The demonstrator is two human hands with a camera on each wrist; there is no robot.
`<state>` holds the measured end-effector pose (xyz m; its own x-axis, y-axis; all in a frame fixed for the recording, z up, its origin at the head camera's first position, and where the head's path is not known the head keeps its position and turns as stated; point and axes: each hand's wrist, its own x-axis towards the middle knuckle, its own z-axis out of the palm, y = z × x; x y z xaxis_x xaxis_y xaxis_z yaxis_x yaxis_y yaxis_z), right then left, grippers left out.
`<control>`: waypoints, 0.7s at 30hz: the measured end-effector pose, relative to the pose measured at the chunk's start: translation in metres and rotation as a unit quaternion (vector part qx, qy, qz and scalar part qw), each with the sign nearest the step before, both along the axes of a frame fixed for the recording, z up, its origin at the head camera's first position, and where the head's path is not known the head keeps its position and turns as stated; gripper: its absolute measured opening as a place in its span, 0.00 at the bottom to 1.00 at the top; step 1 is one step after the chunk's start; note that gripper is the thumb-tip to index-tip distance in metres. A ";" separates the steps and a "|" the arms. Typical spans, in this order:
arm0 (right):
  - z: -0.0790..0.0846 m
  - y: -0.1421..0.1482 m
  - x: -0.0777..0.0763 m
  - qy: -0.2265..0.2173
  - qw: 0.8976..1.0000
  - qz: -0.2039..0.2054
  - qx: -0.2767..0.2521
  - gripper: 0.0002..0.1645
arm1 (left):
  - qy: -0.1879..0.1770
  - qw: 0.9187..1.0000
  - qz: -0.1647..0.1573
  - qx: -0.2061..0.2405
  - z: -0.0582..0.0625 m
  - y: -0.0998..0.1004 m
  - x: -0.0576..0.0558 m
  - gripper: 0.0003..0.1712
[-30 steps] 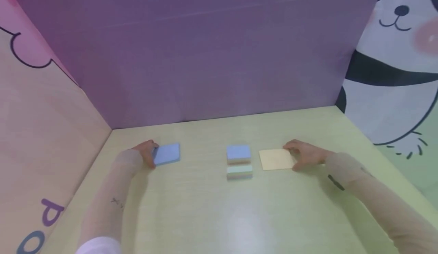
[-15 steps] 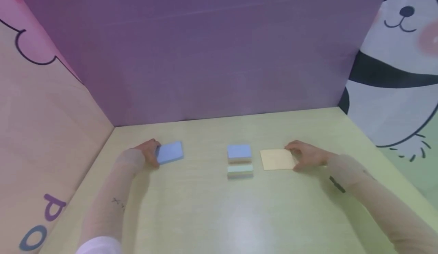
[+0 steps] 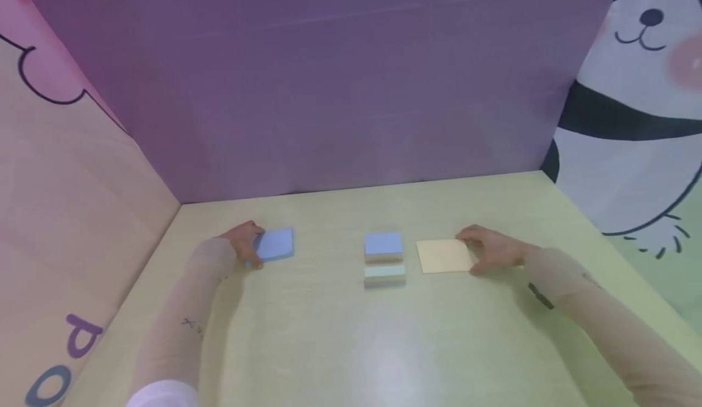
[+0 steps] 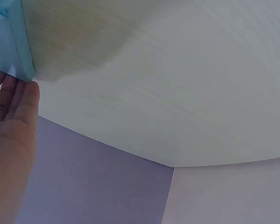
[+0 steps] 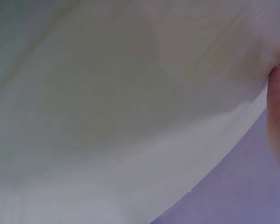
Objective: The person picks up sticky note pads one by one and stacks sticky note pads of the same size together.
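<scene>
A blue pad of sticky notes [image 3: 276, 244] lies on the left part of the table, and its thick side shows in the left wrist view. My left hand [image 3: 245, 244] grips its left edge, thumb at the near side and fingers at the far side. To the right lies a thin pale yellow square of paper [image 3: 443, 256]. My right hand [image 3: 493, 250] holds its right edge between thumb and fingers. Between the hands sit a small blue-topped stack of notes [image 3: 383, 245] and, just nearer, a small pale green-topped stack [image 3: 384, 275].
The pale wooden table [image 3: 329, 340] meets a purple back wall [image 3: 340, 90]. Side panels stand at left and right, the right panel [image 3: 620, 169] printed with a panda. Bright glare lies on the table's near middle.
My left hand and the blue pad have shifted slightly right, and the pad has turned to sit straighter. The right hand and yellow paper stay put. The head view has shifted a little.
</scene>
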<state>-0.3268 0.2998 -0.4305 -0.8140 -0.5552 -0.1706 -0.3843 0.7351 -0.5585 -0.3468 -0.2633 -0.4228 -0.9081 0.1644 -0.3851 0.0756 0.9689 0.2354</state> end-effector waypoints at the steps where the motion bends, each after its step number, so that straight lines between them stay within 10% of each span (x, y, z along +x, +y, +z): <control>1: 0.000 0.000 0.000 0.001 1.000 0.000 0.000 0.45 | -0.004 1.000 0.002 0.003 0.001 0.000 -0.001 0.55; 9: -0.001 -0.002 -0.001 0.002 1.000 -0.002 -0.003 0.45 | -0.035 0.998 0.039 0.022 0.003 -0.001 -0.005 0.59; 21: 0.001 -0.004 0.001 -0.004 1.000 -0.003 -0.005 0.46 | 0.006 1.000 -0.002 0.016 -0.005 -0.004 -0.003 0.53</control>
